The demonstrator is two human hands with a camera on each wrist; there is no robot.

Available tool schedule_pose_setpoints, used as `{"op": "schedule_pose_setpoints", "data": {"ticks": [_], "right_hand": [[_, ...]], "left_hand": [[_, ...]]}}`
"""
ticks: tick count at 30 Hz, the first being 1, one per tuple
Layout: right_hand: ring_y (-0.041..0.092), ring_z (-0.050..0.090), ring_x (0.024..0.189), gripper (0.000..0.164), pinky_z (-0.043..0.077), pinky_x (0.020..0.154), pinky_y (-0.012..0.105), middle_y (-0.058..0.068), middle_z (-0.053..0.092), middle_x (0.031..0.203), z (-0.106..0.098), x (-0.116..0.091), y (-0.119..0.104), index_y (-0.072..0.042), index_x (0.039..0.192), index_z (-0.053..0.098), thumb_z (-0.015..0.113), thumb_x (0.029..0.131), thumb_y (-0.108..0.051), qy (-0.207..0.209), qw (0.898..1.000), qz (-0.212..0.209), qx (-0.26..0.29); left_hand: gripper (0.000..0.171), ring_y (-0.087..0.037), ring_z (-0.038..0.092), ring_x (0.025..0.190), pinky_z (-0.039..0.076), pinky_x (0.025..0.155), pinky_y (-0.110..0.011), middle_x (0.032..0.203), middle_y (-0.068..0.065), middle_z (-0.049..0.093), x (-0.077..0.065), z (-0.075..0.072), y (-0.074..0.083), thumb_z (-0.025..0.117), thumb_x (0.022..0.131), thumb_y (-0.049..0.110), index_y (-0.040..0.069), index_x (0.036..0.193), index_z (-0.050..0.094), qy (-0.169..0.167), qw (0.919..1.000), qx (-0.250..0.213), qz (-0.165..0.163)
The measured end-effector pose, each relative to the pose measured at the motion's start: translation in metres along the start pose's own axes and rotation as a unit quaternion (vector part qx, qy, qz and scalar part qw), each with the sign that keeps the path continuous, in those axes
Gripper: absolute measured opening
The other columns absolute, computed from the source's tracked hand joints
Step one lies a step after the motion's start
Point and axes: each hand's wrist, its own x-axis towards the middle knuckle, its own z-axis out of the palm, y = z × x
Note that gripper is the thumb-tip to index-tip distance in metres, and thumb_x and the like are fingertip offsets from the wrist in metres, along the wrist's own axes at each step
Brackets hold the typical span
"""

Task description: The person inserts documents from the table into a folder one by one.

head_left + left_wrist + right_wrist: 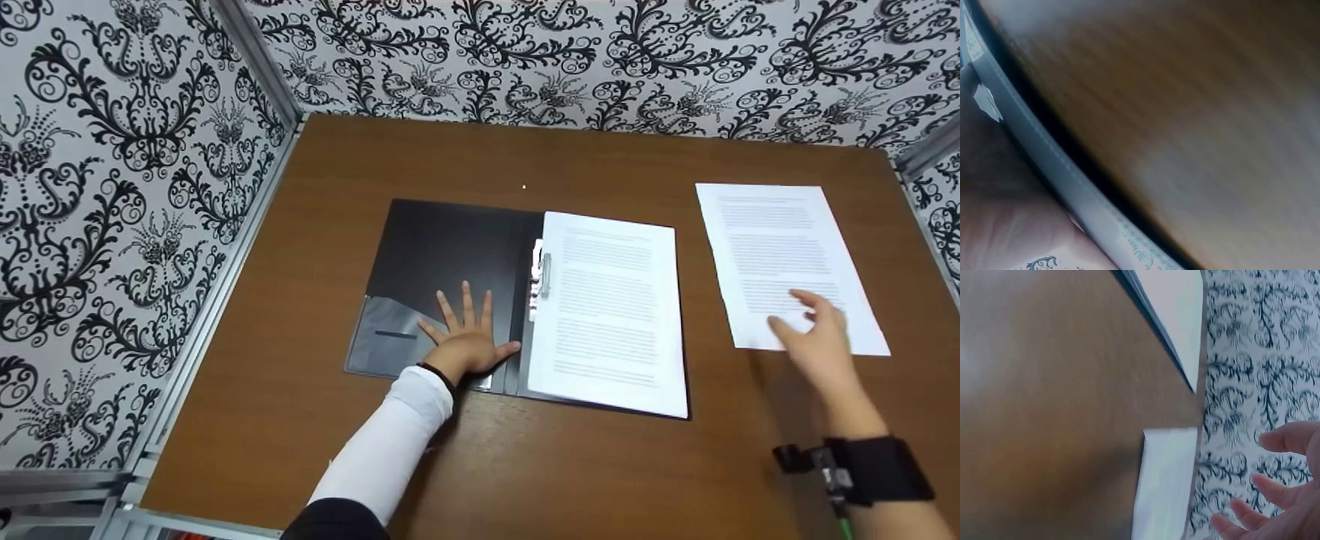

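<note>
A black clip folder (pixel 457 240) lies spread flat on the table, printed sheets (pixel 607 315) on its right side under a metal clip (pixel 545 274). My left hand (pixel 469 349) rests on the left cover, fingers straight and spread, near the spine and a grey pocket (pixel 382 341). Close up, the left wrist view has that hand (pixel 1010 225) against the folder's edge (pixel 1055 152). To the right lies a loose printed sheet (pixel 772 240). Over its lower part is my right hand (pixel 821 345), thumb and fingers apart, holding nothing; the right wrist view shows this hand (pixel 1280 495) clear of the paper.
The brown wooden table (pixel 570 465) carries the folder and sheet. Patterned panels (pixel 555 67) stand behind it and along the left side, with a metal frame (pixel 255 52) at the corner. A tiny white speck (pixel 523 187) lies beyond the folder.
</note>
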Motion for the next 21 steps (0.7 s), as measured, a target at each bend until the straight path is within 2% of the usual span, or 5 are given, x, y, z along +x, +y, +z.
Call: {"op": "schedule_pose_setpoints", "data": {"ticks": [4,11,18,21], "right_hand": [[0.061,0.02,0.132,0.068,0.024,0.104,0.067,0.047,0.014,0.143,-0.019,0.017,0.014,0.014,0.145,0.022,0.05,0.096,-0.025,-0.023,0.999,0.028,-0.03],[0.062,0.006,0.136,0.079,0.015,0.109,0.069,0.05,0.004,0.144,-0.043,0.039,0.046,0.018,0.145,0.011,0.047,0.097,-0.033,-0.058,0.992,0.081,-0.077],[0.064,0.008,0.134,0.086,0.017,0.109,0.068,0.05,0.001,0.143,-0.048,0.046,0.069,0.022,0.143,0.003,0.049,0.097,-0.035,-0.072,0.984,0.124,-0.108],[0.064,0.013,0.131,0.088,0.019,0.108,0.069,0.05,0.005,0.142,-0.047,0.046,0.077,0.023,0.142,0.001,0.05,0.096,-0.036,-0.076,0.982,0.125,-0.116]], "left_hand": [[0.101,-0.043,-0.04,0.134,-0.012,0.1,-0.078,0.15,-0.003,-0.044,0.004,0.002,0.0,0.04,0.083,0.079,0.036,0.15,-0.022,-0.01,0.9999,0.0,-0.006],[0.1,-0.042,-0.039,0.135,-0.013,0.1,-0.078,0.152,-0.003,-0.042,0.001,0.002,0.001,0.039,0.084,0.079,0.036,0.151,-0.021,-0.005,1.0,-0.002,-0.007],[0.098,-0.041,-0.037,0.137,-0.012,0.101,-0.077,0.153,-0.002,-0.04,-0.001,0.0,0.003,0.039,0.085,0.078,0.036,0.151,-0.02,-0.005,0.9999,0.0,-0.01],[0.098,-0.041,-0.039,0.136,-0.013,0.101,-0.077,0.152,-0.002,-0.042,-0.001,0.0,0.002,0.039,0.085,0.078,0.036,0.15,-0.022,-0.01,0.9999,-0.002,-0.011]]}}
